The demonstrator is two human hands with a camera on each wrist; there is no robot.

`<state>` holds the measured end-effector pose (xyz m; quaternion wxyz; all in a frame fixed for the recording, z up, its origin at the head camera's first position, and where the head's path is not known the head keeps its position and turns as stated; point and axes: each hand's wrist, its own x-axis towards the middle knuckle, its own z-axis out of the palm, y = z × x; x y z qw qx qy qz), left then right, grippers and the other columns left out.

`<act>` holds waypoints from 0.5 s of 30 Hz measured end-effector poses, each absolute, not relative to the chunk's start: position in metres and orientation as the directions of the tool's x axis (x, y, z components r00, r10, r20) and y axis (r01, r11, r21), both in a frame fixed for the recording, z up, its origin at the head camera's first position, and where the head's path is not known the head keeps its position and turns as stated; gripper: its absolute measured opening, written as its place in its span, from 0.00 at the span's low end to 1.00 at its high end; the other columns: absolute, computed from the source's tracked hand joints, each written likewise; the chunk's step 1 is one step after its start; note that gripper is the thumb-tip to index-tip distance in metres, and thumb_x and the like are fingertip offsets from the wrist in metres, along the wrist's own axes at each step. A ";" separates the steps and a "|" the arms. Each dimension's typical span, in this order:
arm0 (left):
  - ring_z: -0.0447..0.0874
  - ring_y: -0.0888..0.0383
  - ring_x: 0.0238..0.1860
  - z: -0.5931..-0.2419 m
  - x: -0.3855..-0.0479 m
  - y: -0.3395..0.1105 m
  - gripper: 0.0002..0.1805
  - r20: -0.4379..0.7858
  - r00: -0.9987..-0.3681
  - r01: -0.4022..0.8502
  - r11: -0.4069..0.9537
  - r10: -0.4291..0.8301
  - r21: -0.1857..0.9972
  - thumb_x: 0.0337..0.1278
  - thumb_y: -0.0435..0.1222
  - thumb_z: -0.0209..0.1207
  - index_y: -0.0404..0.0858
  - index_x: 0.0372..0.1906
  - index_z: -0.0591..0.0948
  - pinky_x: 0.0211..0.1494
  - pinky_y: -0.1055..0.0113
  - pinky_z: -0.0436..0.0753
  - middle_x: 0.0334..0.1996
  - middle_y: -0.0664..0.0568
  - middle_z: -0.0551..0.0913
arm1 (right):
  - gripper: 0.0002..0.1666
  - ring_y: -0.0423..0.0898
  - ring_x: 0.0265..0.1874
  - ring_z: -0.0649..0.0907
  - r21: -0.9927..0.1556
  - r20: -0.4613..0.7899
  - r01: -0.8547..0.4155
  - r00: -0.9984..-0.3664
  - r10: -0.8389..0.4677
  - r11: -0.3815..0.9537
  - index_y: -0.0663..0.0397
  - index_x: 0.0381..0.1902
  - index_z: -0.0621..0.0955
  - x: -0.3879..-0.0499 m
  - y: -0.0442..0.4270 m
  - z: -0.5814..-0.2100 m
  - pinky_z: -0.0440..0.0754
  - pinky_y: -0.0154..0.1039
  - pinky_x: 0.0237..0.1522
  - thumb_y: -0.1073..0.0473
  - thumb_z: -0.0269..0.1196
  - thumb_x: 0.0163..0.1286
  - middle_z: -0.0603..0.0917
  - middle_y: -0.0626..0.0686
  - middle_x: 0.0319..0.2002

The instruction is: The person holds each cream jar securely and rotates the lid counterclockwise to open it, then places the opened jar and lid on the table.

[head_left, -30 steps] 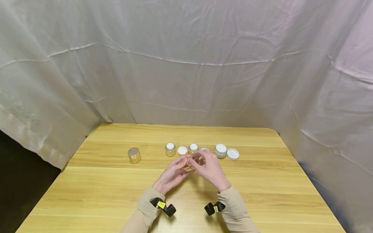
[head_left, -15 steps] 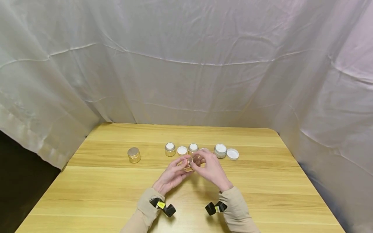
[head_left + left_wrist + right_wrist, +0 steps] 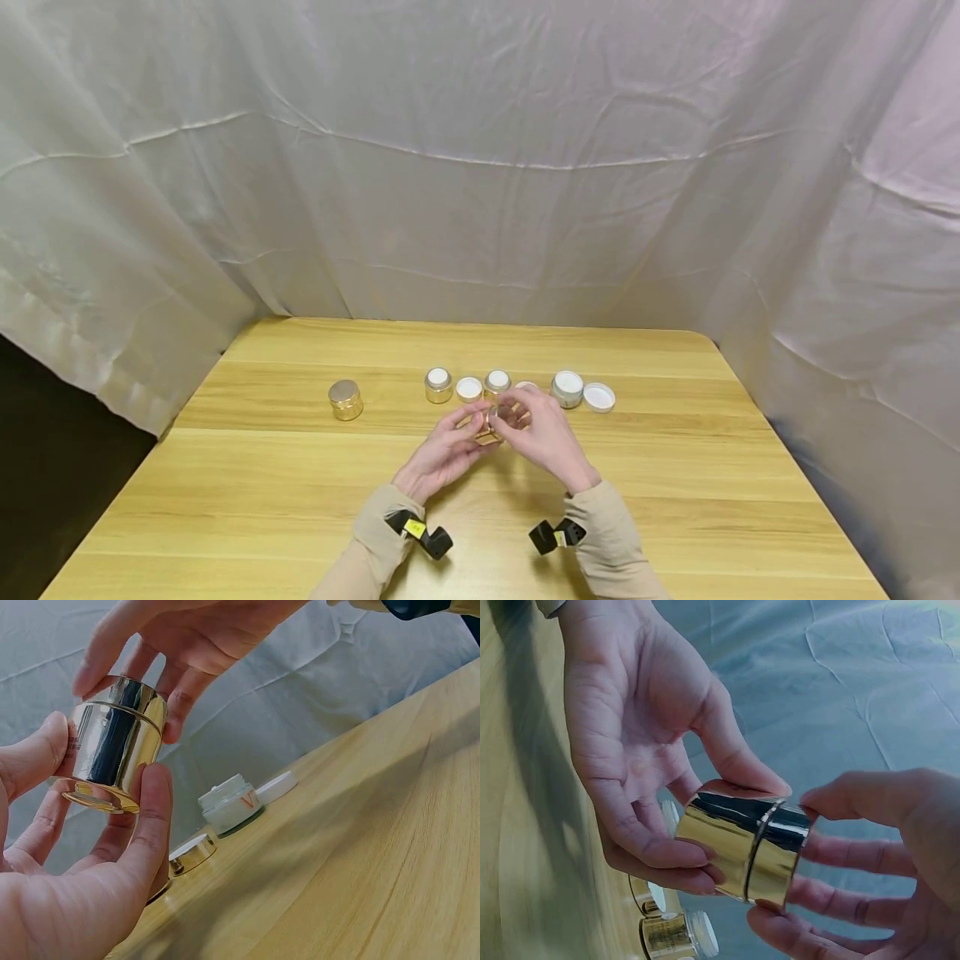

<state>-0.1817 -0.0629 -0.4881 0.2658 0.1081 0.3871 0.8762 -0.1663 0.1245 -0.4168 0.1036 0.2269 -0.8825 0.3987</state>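
Above the table, my left hand (image 3: 444,450) holds a shiny gold cosmetic jar (image 3: 109,746) by its body, with the thumb on one side and fingers on the other. The fingertips of my right hand (image 3: 550,437) grip the jar's gold lid (image 3: 784,855) at its rim. The lid sits on the jar, with a thin seam between them. In the right wrist view the jar lies tilted on its side between both hands. The head view shows only part of it, as fingers cover the rest.
A closed gold jar (image 3: 346,401) stands at the left. Along the back are two opened gold jars, one at the left (image 3: 438,386), an upturned lid (image 3: 469,389), another lid partly behind my right hand, and a pale glass jar (image 3: 567,389) beside its white-lined lid (image 3: 599,397).
My right hand has shifted slightly right and its fingers have turned a little about the lid. The left hand keeps its hold on the jar. The things on the table have not moved.
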 end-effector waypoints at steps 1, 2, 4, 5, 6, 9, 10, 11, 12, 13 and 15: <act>0.83 0.62 0.52 -0.488 -0.182 -0.063 0.10 -0.014 -0.835 -0.381 -0.561 0.550 0.735 0.72 0.36 0.56 0.48 0.53 0.79 0.65 0.64 0.83 0.50 0.57 0.80 | 0.13 0.48 0.34 0.86 -0.655 0.365 -0.495 -0.869 -0.336 0.571 0.56 0.45 0.85 -0.166 0.125 -0.417 0.89 0.38 0.38 0.61 0.71 0.62 0.86 0.55 0.38; 0.83 0.62 0.52 -0.488 -0.181 -0.063 0.10 -0.010 -0.835 -0.379 -0.562 0.550 0.735 0.72 0.36 0.56 0.49 0.52 0.80 0.65 0.64 0.83 0.50 0.57 0.80 | 0.14 0.49 0.35 0.86 -0.653 0.364 -0.506 -0.862 -0.352 0.563 0.56 0.46 0.85 -0.167 0.126 -0.417 0.89 0.39 0.39 0.62 0.70 0.61 0.85 0.56 0.39; 0.83 0.62 0.51 -0.488 -0.181 -0.064 0.10 -0.005 -0.834 -0.378 -0.565 0.552 0.733 0.71 0.36 0.56 0.49 0.52 0.80 0.65 0.64 0.83 0.50 0.57 0.79 | 0.14 0.49 0.35 0.86 -0.658 0.359 -0.518 -0.854 -0.378 0.546 0.56 0.46 0.85 -0.167 0.126 -0.417 0.90 0.40 0.41 0.62 0.70 0.62 0.85 0.57 0.40; 0.84 0.62 0.51 -0.488 -0.181 -0.064 0.09 0.000 -0.833 -0.376 -0.567 0.553 0.733 0.71 0.36 0.57 0.50 0.52 0.80 0.65 0.63 0.83 0.50 0.57 0.79 | 0.14 0.48 0.36 0.86 -0.666 0.353 -0.517 -0.853 -0.383 0.538 0.55 0.46 0.85 -0.167 0.127 -0.417 0.90 0.40 0.42 0.62 0.70 0.62 0.85 0.57 0.40; 0.84 0.62 0.52 -0.488 -0.180 -0.064 0.09 0.001 -0.833 -0.376 -0.568 0.554 0.732 0.71 0.36 0.57 0.50 0.51 0.80 0.65 0.63 0.83 0.50 0.57 0.79 | 0.14 0.48 0.36 0.85 -0.670 0.351 -0.514 -0.855 -0.381 0.536 0.55 0.46 0.85 -0.167 0.127 -0.417 0.90 0.41 0.42 0.61 0.70 0.63 0.84 0.57 0.41; 0.84 0.63 0.52 -0.488 -0.180 -0.064 0.09 0.001 -0.833 -0.375 -0.566 0.553 0.734 0.71 0.37 0.57 0.49 0.52 0.80 0.66 0.63 0.83 0.51 0.57 0.80 | 0.14 0.47 0.36 0.85 -0.691 0.340 -0.481 -0.875 -0.344 0.540 0.56 0.47 0.85 -0.167 0.126 -0.417 0.90 0.41 0.41 0.57 0.69 0.65 0.85 0.56 0.42; 0.84 0.63 0.53 -0.488 -0.180 -0.064 0.10 0.001 -0.834 -0.374 -0.566 0.553 0.735 0.71 0.37 0.57 0.49 0.52 0.80 0.66 0.63 0.83 0.51 0.57 0.80 | 0.15 0.47 0.36 0.86 -0.696 0.337 -0.466 -0.884 -0.325 0.547 0.56 0.47 0.85 -0.167 0.126 -0.417 0.90 0.40 0.40 0.56 0.69 0.66 0.85 0.56 0.42; 0.84 0.63 0.53 -0.487 -0.180 -0.064 0.10 0.001 -0.834 -0.373 -0.565 0.552 0.736 0.71 0.37 0.57 0.49 0.53 0.79 0.66 0.63 0.83 0.51 0.57 0.80 | 0.15 0.46 0.35 0.86 -0.697 0.338 -0.455 -0.890 -0.305 0.555 0.56 0.47 0.85 -0.167 0.125 -0.417 0.89 0.40 0.39 0.54 0.69 0.67 0.86 0.55 0.41; 0.84 0.62 0.53 -0.487 -0.180 -0.064 0.10 0.000 -0.834 -0.373 -0.564 0.552 0.737 0.71 0.37 0.57 0.49 0.53 0.79 0.66 0.63 0.83 0.51 0.56 0.80 | 0.15 0.46 0.35 0.86 -0.696 0.338 -0.442 -0.897 -0.285 0.566 0.55 0.47 0.86 -0.167 0.125 -0.417 0.89 0.39 0.38 0.53 0.69 0.67 0.86 0.54 0.41; 0.84 0.62 0.53 -0.487 -0.180 -0.064 0.10 -0.003 -0.834 -0.375 -0.563 0.551 0.736 0.71 0.37 0.57 0.48 0.53 0.79 0.66 0.63 0.83 0.52 0.56 0.80 | 0.15 0.46 0.34 0.86 -0.698 0.336 -0.431 -0.902 -0.270 0.572 0.55 0.46 0.86 -0.167 0.125 -0.417 0.88 0.38 0.37 0.52 0.68 0.67 0.86 0.53 0.40; 0.84 0.62 0.54 -0.487 -0.180 -0.064 0.10 -0.005 -0.834 -0.375 -0.560 0.551 0.739 0.71 0.37 0.58 0.49 0.53 0.79 0.66 0.64 0.83 0.52 0.56 0.80 | 0.14 0.45 0.33 0.86 -0.698 0.332 -0.415 -0.910 -0.250 0.583 0.53 0.44 0.87 -0.167 0.125 -0.417 0.87 0.38 0.36 0.50 0.68 0.68 0.87 0.52 0.39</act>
